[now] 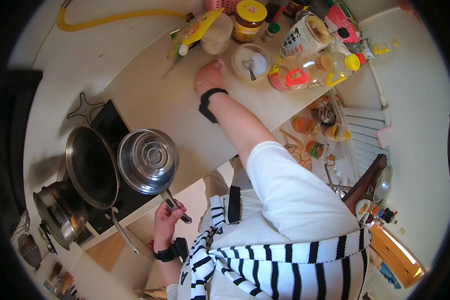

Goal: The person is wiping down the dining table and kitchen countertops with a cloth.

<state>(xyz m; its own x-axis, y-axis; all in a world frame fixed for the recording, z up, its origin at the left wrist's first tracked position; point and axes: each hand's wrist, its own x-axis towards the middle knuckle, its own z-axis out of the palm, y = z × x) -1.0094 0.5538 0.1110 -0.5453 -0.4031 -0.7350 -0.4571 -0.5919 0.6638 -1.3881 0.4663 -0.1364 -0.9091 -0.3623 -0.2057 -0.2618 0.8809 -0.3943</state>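
Observation:
My left hand (168, 219) grips the handle of a shiny steel saucepan (149, 161), whose open inside faces me. The saucepan is beside a dark frying pan (92, 167), over the edge of the black cooktop. My right hand (210, 75) reaches across the counter, its fingers curled; whether they hold anything is hidden. Just right of it stands an open tub of white granules (250, 62) with a metal spoon (249, 68) in it. Beyond the hand are a cloudy plastic tub (217, 34) and a yellow spouted pouch (202, 30).
A lidded steel pot (58, 213) stands left of the frying pan, near a black wire stand (84, 107). Along the counter's back right are a yellow-lidded jar (248, 20), a green-capped shaker (270, 32) and several oil bottles (311, 69). More bottles (305, 125) stand below the counter's right edge.

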